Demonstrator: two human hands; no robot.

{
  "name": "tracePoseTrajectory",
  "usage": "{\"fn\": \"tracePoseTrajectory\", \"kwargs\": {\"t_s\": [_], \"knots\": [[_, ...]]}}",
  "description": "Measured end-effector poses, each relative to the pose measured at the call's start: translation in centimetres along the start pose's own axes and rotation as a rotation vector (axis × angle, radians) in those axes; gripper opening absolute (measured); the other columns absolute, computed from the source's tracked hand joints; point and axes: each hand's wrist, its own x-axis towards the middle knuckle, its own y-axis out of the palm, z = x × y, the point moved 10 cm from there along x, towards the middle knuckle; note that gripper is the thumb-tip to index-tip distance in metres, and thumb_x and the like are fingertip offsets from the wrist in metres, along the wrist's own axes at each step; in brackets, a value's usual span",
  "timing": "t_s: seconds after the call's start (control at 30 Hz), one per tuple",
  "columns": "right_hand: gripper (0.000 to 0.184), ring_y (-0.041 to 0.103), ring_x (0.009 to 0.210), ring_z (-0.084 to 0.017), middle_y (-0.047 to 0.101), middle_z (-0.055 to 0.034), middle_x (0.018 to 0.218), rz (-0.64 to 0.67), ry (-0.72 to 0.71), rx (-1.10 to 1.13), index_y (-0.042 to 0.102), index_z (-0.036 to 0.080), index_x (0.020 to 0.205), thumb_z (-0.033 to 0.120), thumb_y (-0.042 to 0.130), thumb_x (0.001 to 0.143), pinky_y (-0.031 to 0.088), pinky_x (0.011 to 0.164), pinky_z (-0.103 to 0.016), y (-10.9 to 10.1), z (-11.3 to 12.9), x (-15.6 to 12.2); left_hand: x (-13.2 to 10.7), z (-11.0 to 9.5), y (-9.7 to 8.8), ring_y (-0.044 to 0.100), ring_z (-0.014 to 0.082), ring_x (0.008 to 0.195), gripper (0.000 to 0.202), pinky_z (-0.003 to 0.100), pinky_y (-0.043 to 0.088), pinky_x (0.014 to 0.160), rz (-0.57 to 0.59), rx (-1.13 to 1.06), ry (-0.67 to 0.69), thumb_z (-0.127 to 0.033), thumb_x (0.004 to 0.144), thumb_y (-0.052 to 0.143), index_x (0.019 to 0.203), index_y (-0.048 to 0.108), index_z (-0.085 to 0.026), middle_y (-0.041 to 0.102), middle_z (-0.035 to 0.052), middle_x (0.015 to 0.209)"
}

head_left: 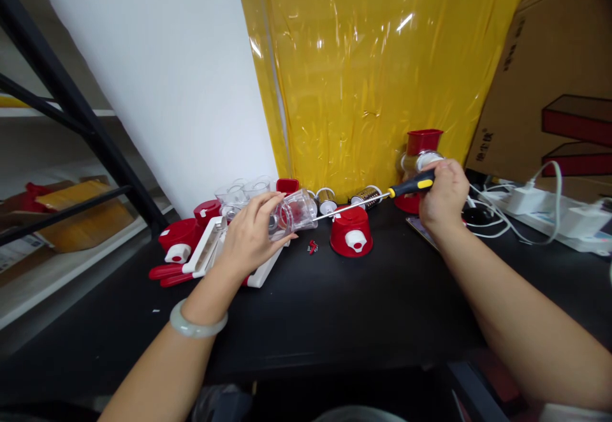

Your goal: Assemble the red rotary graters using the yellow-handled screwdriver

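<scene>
My left hand (253, 234) is closed around a clear plastic housing (302, 209), held on its side above the black table. A screwdriver (411, 186) with a black and yellow handle is gripped in my right hand (444, 196). Its long shaft points left, and the tip reaches the housing's right end; whether it touches anything inside I cannot tell. Just below the shaft stands a red base with a white knob (351, 234). A few small red and metallic pieces (312, 247) lie on the table between the housing and that base.
Red bases (179, 237), white parts with red handles (205, 250) and clear cups (255, 186) crowd the left. Drum graters (327, 200) lie at the back. An assembled red grater (424, 141) stands behind my right hand. A power strip with white cables (564, 215) lies right.
</scene>
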Motion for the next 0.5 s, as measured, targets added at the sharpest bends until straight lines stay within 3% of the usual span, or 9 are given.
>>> {"fn": "tracePoseTrajectory", "kwargs": {"t_s": [0.3, 0.5], "knots": [[0.022, 0.049, 0.060, -0.015, 0.048, -0.0020, 0.067, -0.130, 0.002, 0.037, 0.052, 0.022, 0.063, 0.030, 0.047, 0.083, 0.045, 0.054, -0.030, -1.5, 0.4, 0.8, -0.3, 0.2, -1.6, 0.056, 0.0318, 0.117, 0.092, 0.053, 0.052, 0.096, -0.241, -0.135, 0.128, -0.045, 0.068, 0.085, 0.141, 0.033, -0.027, 0.052, 0.0136, 0.127], [0.016, 0.047, 0.054, -0.016, 0.045, -0.0028, 0.070, -0.233, 0.257, 0.111, 0.047, 0.026, 0.062, 0.032, 0.045, 0.077, 0.040, 0.043, -0.031, -2.7, -2.7, 1.2, -1.1, 1.3, -2.6, 0.057, 0.0287, 0.111, 0.092, 0.053, 0.053, 0.091, -0.450, -0.326, 0.194, -0.051, 0.066, 0.085, 0.138, 0.032, -0.031, 0.052, 0.0094, 0.123]]}}
